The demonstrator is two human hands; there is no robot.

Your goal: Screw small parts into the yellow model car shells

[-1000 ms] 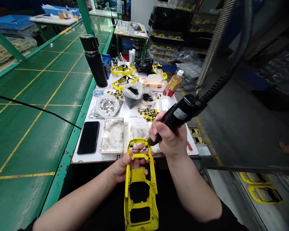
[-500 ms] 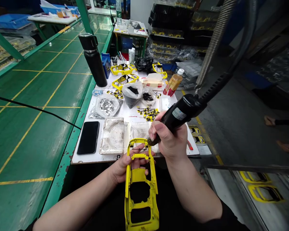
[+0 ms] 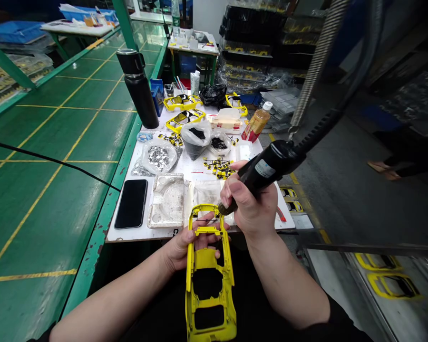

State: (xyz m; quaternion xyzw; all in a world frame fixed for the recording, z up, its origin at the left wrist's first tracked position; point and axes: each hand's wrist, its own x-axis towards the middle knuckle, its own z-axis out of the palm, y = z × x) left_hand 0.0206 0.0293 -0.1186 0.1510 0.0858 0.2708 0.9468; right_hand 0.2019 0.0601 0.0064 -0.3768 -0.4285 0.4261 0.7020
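A yellow plastic toy car body (image 3: 206, 259), with open window holes, lies tilted over my lap with its far end at the table's edge. My left hand (image 3: 183, 247) grips it from the left and below, fingers showing through the openings. In my right hand (image 3: 255, 204) is a black electric screwdriver (image 3: 262, 168), held slanting down to the left. Its tip is at the far right corner of the car body; the contact point itself is too small to make out. A spring and a thick cable hold the screwdriver's upper end.
On the white table stand a black phone (image 3: 130, 203), a foam block (image 3: 166, 200), bags of small metal pieces (image 3: 158, 158) and black parts (image 3: 196, 137), yellow-black clips (image 3: 219, 167), a drink bottle (image 3: 257, 122) and a black flask (image 3: 138, 90). A green conveyor (image 3: 57, 156) runs along the left.
Both hands, the car body and the screwdriver stay almost in place. At the far right, a walking person's feet have shifted left on the floor.
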